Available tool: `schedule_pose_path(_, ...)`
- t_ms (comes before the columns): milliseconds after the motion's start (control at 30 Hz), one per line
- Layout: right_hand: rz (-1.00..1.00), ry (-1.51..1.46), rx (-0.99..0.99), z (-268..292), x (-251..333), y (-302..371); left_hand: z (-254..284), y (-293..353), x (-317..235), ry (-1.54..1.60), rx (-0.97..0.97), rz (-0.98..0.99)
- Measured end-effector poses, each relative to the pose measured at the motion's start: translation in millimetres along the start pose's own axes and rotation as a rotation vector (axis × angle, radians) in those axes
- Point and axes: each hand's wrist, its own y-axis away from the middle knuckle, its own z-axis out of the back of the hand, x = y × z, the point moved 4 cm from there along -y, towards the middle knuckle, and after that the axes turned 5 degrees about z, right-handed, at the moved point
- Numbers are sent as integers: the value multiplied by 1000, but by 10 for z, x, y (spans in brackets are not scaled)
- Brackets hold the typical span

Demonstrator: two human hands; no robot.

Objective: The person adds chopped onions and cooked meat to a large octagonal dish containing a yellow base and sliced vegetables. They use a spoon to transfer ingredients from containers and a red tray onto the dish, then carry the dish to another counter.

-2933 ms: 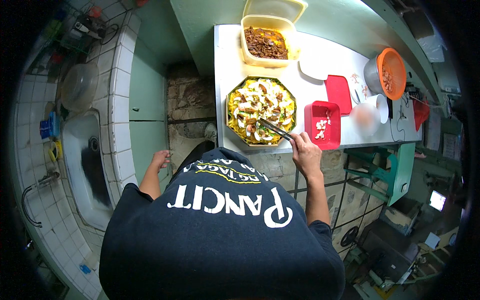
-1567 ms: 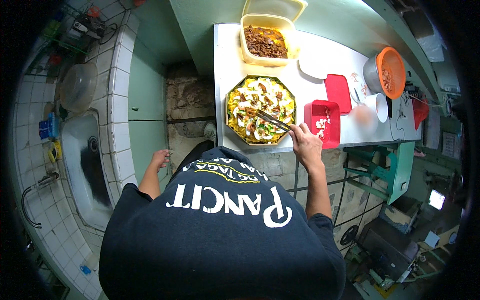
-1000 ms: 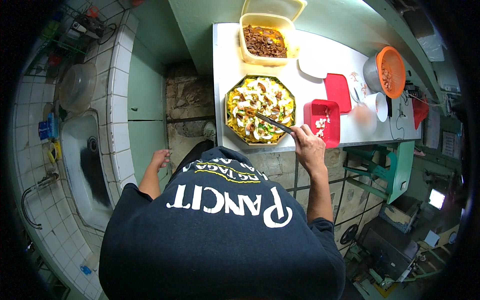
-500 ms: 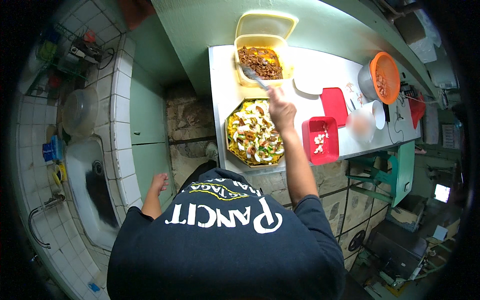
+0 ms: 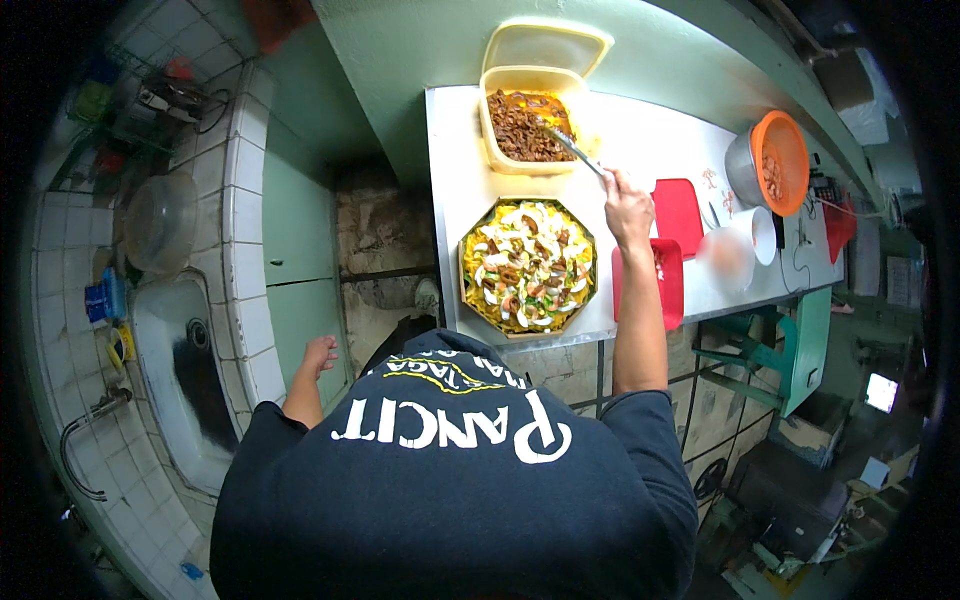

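My right hand [image 5: 629,207] is closed round the handle of a metal spoon [image 5: 580,153]. The spoon's tip reaches into brown chopped food [image 5: 515,135] with orange oil, inside a yellowish plastic container [image 5: 490,147] whose lid [image 5: 545,47] stands raised behind it. Just in front is an octagonal tray [image 5: 466,300] of yellow noodles [image 5: 525,265] topped with egg slices, brown bits and greens. Beneath my right forearm a red plastic box [image 5: 672,300] is partly covered. My left hand [image 5: 318,357] hangs by the green cabinet, fingers loosely bent and apart, holding nothing.
These stand on a white table [image 5: 450,180]. To the right are a red lid [image 5: 677,215], a white bowl [image 5: 758,235], and an orange strainer [image 5: 797,165] in a metal bowl. A green stool [image 5: 805,345] stands beside the table; a sink [image 5: 165,330] is at left.
My right hand has moved right, off the noodle tray's edge and over the red box. The spoon's tip has shifted from the container's left front toward its right side. My left hand stays put.
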Motion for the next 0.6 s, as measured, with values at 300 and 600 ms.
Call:
schedule_pose_path(300, -4, -353, -230, 877, -426, 1481, -175, 117, -116, -75, 14, -5)
schedule_pose_path(600, -170, -413, -168, 252, -782, 2094, -420, 277, -307, -126, 22, -47)
